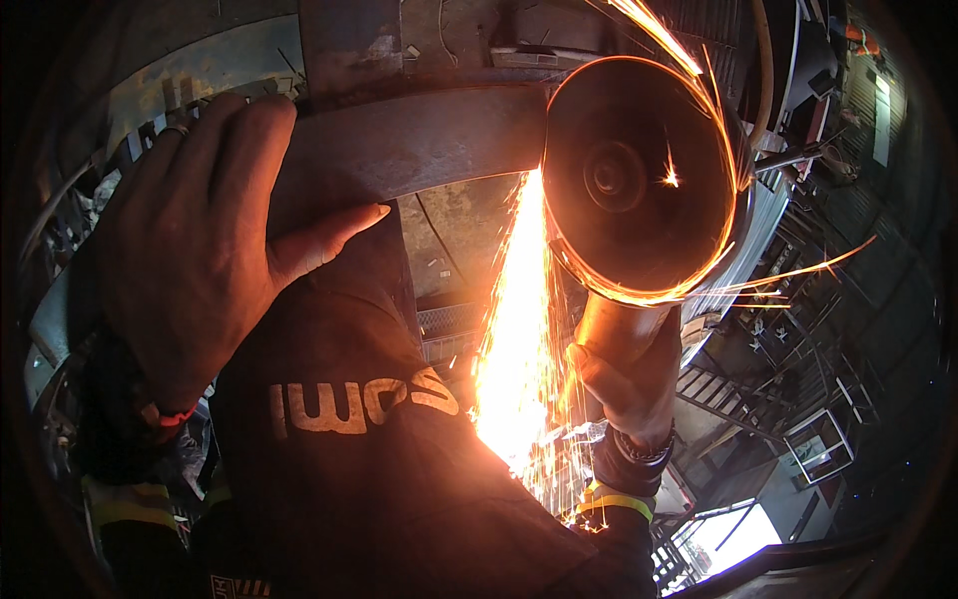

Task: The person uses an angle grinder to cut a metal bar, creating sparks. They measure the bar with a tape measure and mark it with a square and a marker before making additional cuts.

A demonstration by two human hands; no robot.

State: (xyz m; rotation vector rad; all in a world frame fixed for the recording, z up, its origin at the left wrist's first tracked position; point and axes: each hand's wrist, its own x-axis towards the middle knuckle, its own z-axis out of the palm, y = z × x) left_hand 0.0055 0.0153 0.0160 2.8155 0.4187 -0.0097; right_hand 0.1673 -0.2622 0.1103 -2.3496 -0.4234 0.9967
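A flat grey metal bar [429,135] runs across the upper middle. My left hand [195,230] grips its left part, fingers laid over it and the thumb stretched along its lower edge. At the bar's right end the round disc of an angle grinder [639,180] touches the metal. A thick bright stream of sparks [519,339] pours down from that contact, and more sparks ring the disc. Below the disc, my right hand [624,384] is wrapped round the grinder's body, its fingers partly hidden by glare.
Dark clothing [349,479] with pale lettering covers my body and lies beside the spark stream. Metal racks and frames [718,399] stand at the right. A bright opening [728,539] shows at lower right. A cable or hose [763,70] hangs right of the disc.
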